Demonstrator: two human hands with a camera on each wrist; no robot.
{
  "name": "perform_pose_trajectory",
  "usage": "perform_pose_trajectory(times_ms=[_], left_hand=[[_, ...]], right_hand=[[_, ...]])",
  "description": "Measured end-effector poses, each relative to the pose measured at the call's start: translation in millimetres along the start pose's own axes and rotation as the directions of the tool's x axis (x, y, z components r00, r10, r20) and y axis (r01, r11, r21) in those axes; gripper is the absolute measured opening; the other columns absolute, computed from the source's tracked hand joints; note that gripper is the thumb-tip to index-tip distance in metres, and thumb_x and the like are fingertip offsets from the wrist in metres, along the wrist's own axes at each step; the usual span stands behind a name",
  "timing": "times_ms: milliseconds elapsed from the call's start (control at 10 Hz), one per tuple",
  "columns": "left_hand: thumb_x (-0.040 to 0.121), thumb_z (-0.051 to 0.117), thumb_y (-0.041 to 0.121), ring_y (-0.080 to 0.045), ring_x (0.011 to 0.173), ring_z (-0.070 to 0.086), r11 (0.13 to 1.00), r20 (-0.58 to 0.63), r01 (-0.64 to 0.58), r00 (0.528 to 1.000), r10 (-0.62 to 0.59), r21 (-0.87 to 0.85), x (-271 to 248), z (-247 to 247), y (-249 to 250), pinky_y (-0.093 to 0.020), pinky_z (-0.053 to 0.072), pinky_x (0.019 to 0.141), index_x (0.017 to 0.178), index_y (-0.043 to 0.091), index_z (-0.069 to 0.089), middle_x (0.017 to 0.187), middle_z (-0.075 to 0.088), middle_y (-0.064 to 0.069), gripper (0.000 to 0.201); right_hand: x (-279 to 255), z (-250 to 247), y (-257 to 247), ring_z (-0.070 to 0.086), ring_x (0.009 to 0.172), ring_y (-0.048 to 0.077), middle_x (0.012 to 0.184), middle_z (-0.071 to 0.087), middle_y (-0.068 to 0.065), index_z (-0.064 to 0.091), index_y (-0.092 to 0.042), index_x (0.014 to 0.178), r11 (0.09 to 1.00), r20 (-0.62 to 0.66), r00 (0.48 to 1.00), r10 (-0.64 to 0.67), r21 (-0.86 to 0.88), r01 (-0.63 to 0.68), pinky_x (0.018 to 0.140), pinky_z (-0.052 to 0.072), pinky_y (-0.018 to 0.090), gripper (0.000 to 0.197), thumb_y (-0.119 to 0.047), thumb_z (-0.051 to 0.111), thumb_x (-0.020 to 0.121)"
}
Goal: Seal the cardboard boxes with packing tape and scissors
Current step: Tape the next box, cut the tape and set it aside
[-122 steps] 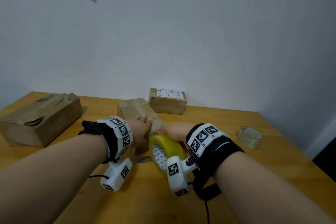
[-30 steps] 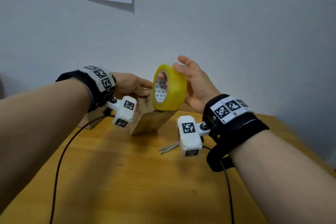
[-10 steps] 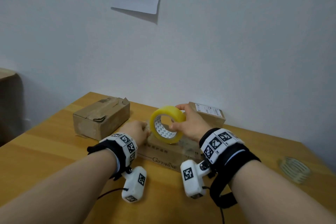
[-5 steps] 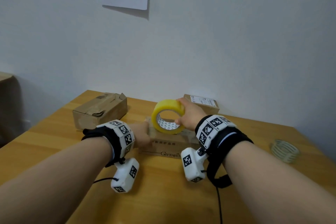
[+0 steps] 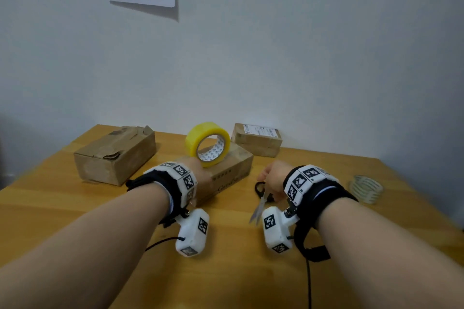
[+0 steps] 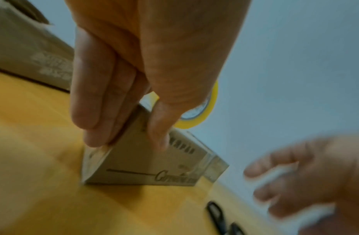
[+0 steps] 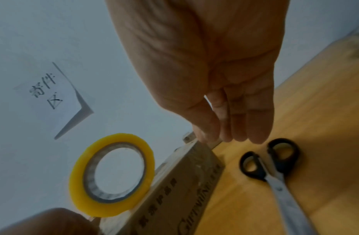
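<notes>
Right wrist view shows the right hand (image 7: 224, 95), fingers straight and together, empty, hovering just above the scissors (image 7: 275, 173) lying flat on the tabletop (image 7: 325, 111), handles nearest its fingertips, blades pointing back toward the person. The left hand (image 6: 134, 71) grips the box (image 6: 138, 167) bearing the tape roll (image 5: 208, 143).

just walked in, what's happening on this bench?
A person is taping up cardboard boxes on a wooden table. The left hand grips the near corner of the middle box, thumb on one face and fingers on the other. The yellow tape roll stands on edge on top of that box, with nobody holding it. The right hand is open above the black-handled scissors, which lie on the table beside the box, not yet gripped.
</notes>
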State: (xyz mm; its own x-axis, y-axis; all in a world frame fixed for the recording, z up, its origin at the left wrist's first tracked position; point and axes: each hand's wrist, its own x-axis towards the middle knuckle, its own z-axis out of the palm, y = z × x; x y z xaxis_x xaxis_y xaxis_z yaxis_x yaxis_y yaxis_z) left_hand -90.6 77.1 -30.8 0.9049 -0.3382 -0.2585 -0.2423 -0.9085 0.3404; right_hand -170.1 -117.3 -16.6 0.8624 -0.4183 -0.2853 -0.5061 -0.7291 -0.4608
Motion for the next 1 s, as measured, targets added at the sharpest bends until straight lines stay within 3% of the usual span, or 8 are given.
perform_pose_trajectory(times_ms=[100,200,300,500,700,800,900,1000], left_hand=[[0.089,0.053,0.015,-0.032,0.071,0.071,0.937,0.067,0.083,0.996,-0.064,-0.34,-2.1,-14.3,-10.0,-0.039,0.059,0.075,0.079,-0.002,0.067,0.073,0.071,-0.017,0.024],[0.089,0.048,0.019,-0.028,0.076,0.069,0.978,-0.131,0.057,0.988,-0.084,-0.2,10.1,-25.9,-31.0,-0.034,0.057,0.071,0.083,0.001,0.067,0.08,0.071,-0.012,0.027],[0.091,0.054,0.032,-0.03,0.121,0.049,1.0,-0.228,0.014,0.974,-0.013,0.006,24.5,-22.6,-46.7,-0.037,0.043,0.094,0.134,0.017,0.049,0.137,0.047,-0.013,0.046],[0.086,0.065,0.021,-0.027,0.115,0.055,0.941,-0.202,-0.172,0.973,0.116,-0.29,35.2,1.3,-44.8,-0.039,0.046,0.095,0.136,0.018,0.042,0.13,0.056,-0.009,0.055],[0.057,0.08,0.054,-0.031,0.109,0.054,0.991,-0.112,-0.05,0.993,0.036,-0.124,32.5,-4.4,-30.7,-0.045,0.049,0.091,0.128,0.022,0.044,0.122,0.051,-0.01,0.085],[0.053,0.088,0.039,-0.026,0.092,0.067,0.931,-0.018,-0.074,0.997,0.073,-0.357,29.2,-6.3,-28.2,-0.044,0.057,0.083,0.129,0.02,0.043,0.11,0.065,-0.01,0.091],[0.061,0.088,0.022,-0.023,0.108,0.059,0.914,-0.13,-0.202,0.978,0.166,-0.352,23.4,-13.7,-26.3,-0.039,0.052,0.089,0.138,0.024,0.04,0.122,0.057,-0.001,0.09],[0.065,0.084,0.009,-0.023,0.105,0.059,0.869,-0.11,-0.29,0.957,0.269,-0.4,17.0,-17.4,-19.3,-0.041,0.052,0.09,0.131,0.023,0.046,0.114,0.06,-0.002,0.078]], right_hand=[[10.4,8.3,9.6,0.057,0.096,0.021,0.13,0.061,0.014,0.062,-0.008,0.129,0.997,0.033,0.999,-0.004,-0.078,0.007,0.092,0.052,0.036,0.036,-0.009,0.058,0.093],[21.6,14.0,9.3,0.06,0.109,0.029,0.137,0.056,0.013,0.053,-0.009,0.138,0.958,0.109,0.994,-0.011,-0.285,0.042,0.084,0.047,0.033,0.041,-0.004,0.046,0.099],[32.1,25.4,12.9,0.057,0.091,0.026,0.135,0.057,0.013,0.052,-0.013,0.13,0.865,0.181,0.982,-0.049,-0.484,0.132,0.073,0.042,0.032,0.036,-0.001,0.043,0.097],[36.7,36.0,35.5,0.053,0.126,0.027,0.138,0.054,0.009,0.052,-0.016,0.139,0.868,0.072,0.995,-0.075,-0.487,0.101,0.099,0.042,0.031,0.046,-0.013,0.059,0.093],[43.5,37.3,26.4,0.042,0.059,0.014,0.077,0.048,0.004,0.06,-0.008,0.083,0.696,0.09,0.987,0.129,-0.718,-0.025,0.066,0.046,0.028,0.021,-0.026,0.066,0.093],[41.2,32.4,31.7,0.045,0.066,0.016,0.094,0.055,0.004,0.058,-0.012,0.086,0.653,0.069,0.993,0.097,-0.757,-0.011,0.061,0.044,0.028,0.031,-0.04,0.071,0.087],[40.5,31.7,38.9,0.061,0.079,0.02,0.093,0.067,0.004,0.066,-0.01,0.094,0.699,0.094,0.988,0.124,-0.715,-0.019,0.067,0.051,0.029,0.048,-0.056,0.072,0.08],[32.3,26.6,45.8,0.064,0.102,0.023,0.117,0.067,0.006,0.064,-0.011,0.12,0.749,0.124,0.985,0.12,-0.663,-0.008,0.086,0.052,0.03,0.043,-0.042,0.066,0.09]])
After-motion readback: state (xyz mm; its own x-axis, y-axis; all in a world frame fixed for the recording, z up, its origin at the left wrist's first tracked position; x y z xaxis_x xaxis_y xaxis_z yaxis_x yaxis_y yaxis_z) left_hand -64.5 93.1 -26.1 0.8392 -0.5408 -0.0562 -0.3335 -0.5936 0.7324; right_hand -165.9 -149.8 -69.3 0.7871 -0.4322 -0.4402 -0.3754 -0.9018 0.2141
